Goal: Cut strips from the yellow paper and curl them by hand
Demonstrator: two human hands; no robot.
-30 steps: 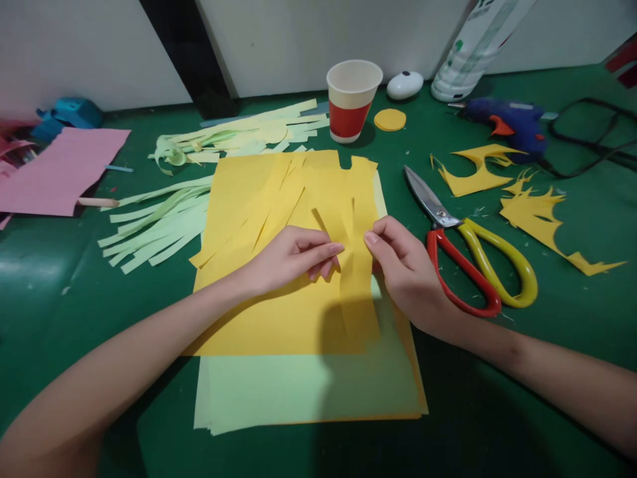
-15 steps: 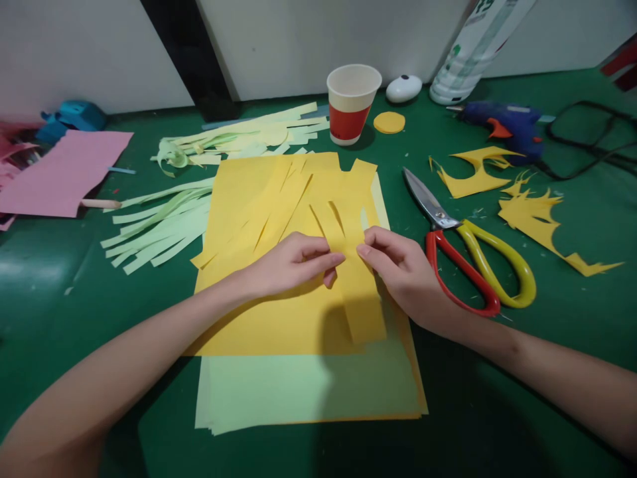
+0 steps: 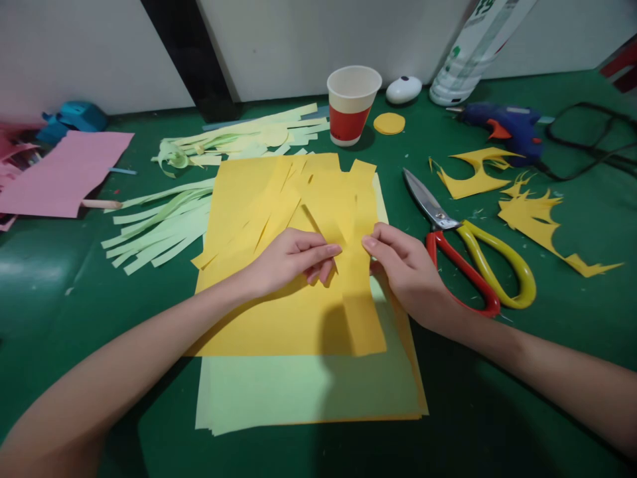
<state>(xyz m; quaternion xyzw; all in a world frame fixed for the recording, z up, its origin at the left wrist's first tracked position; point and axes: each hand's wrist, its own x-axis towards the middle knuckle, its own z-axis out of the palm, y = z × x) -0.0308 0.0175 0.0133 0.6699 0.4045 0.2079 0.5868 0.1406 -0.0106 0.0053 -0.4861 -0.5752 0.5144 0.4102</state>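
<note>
A yellow paper strip (image 3: 359,292) with cut slits near its top lies over a larger yellow paper sheet (image 3: 263,325). The thumb and fingers of my left hand (image 3: 301,259) pinch its left side, close to a narrow raised slip. On the right, my right hand (image 3: 405,269) grips the strip's edge between thumb and forefinger. Under the yellow sheet is a stack of pale green paper (image 3: 308,392). Several loose yellow strips lie on the sheet's upper part; how far the strip continues under my fingers is hidden.
Scissors (image 3: 448,226) lie just right of my right hand. Yellow scraps (image 3: 527,216), a blue glue gun (image 3: 502,126) and its cord are farther right. A paper cup (image 3: 352,106) stands behind. Green fringed paper (image 3: 159,226) and pink paper (image 3: 64,172) lie left.
My hands have moved slightly apart, the left one to the left and the right one to the right. The strip's lower end has shifted a little down between them.
</note>
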